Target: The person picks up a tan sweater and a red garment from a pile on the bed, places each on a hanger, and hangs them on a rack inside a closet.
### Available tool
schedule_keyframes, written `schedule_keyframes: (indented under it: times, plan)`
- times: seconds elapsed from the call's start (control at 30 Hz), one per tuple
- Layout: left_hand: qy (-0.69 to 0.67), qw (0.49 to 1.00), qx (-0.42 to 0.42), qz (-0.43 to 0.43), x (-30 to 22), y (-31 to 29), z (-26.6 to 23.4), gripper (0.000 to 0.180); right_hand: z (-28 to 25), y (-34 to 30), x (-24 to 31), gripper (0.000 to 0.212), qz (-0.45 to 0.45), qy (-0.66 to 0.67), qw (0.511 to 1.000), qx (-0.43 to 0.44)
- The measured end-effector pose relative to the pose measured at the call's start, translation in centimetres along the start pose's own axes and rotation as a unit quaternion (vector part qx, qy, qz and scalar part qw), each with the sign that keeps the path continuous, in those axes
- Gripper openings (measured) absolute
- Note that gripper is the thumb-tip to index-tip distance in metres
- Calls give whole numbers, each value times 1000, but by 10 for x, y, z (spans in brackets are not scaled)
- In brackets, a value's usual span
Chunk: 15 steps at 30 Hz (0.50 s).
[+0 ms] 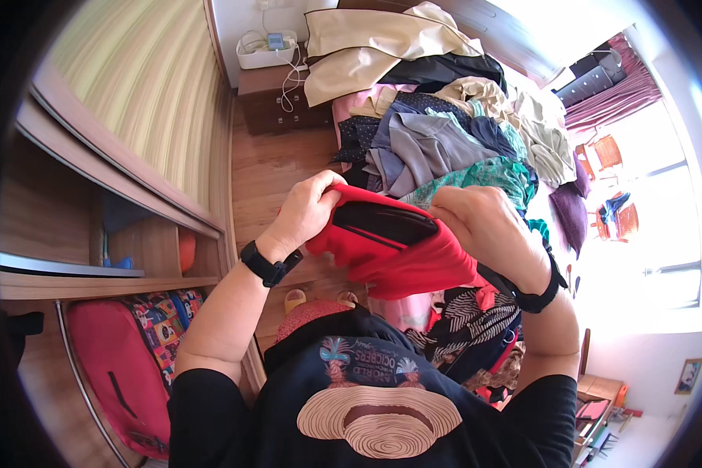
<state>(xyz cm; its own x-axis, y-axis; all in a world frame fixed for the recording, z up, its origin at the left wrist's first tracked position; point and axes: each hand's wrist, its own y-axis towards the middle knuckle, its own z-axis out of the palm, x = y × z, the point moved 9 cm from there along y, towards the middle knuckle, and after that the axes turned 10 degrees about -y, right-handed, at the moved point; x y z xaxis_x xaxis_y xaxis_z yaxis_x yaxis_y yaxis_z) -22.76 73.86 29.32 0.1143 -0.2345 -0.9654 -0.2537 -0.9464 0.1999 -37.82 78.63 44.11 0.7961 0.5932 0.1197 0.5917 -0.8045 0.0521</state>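
A red garment with a black band (390, 246) is held up in front of my chest, folded over itself. My left hand (308, 209) grips its left edge, fingers curled over the top, a black watch on that wrist. My right hand (487, 226) grips its right side, a black band on that wrist. Beyond the garment a bed holds a heap of mixed clothes (444, 136) in grey, blue, teal and beige. More clothes, striped black and white (476, 320), hang at the bed's near edge just under my right forearm.
An open wooden wardrobe (93, 265) stands to my left, with a red bag (117, 366) and a patterned bag on its lower shelf. A dark bedside cabinet (277, 97) with a white tray and cables is at the far end. Bright window and purple curtain (616, 97) lie right.
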Motion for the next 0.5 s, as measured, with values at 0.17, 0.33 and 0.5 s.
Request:
schedule_keyframes:
  times: [0.17,0.33,0.5]
  plan:
    - [8,999,26,17,2,3,5,8,-5,-2,3,18,-5,14,1000,-5]
    - [121,984,114,67,-21,4,11,18,-2,-7,1,16,-13,7,1000,-7]
    - [355,909,-10,219,-49,-11,11,17,9,-4,9,10,-24,-43,999,23]
